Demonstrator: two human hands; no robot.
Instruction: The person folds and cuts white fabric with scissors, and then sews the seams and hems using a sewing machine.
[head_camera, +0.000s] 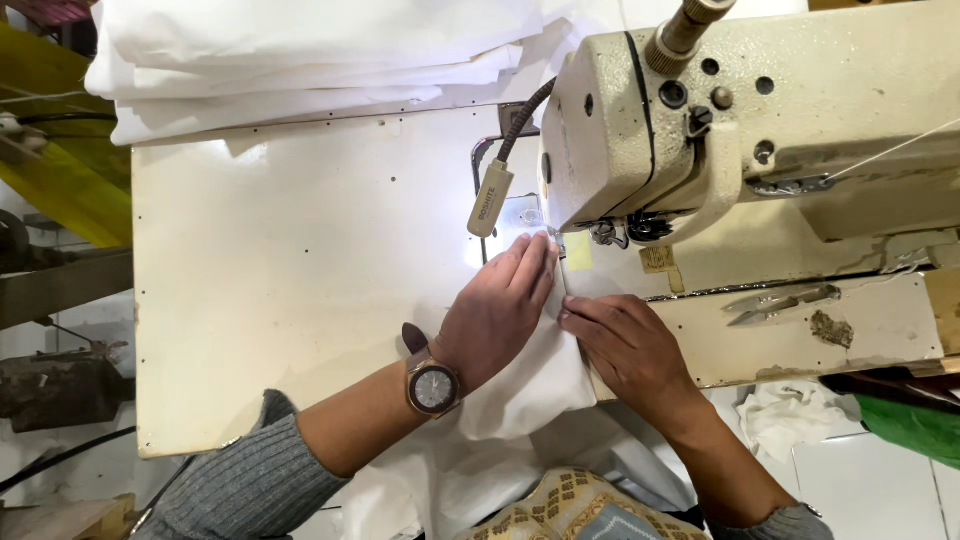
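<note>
The left hand (500, 305) lies flat on the soft white cloth (530, 385), fingers together, and the right hand (625, 345) presses flat on the cloth's folded edge, close by the needle of the cream metal sewing machine (740, 120). The smooth, pale table (290, 280) has lots of open room on the left. Folded white sheets (300, 60) sit stacked at its far edge.

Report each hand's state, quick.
Left hand: open, flat on the white cloth.
Right hand: open, fingers pressing the cloth's edge.
</note>
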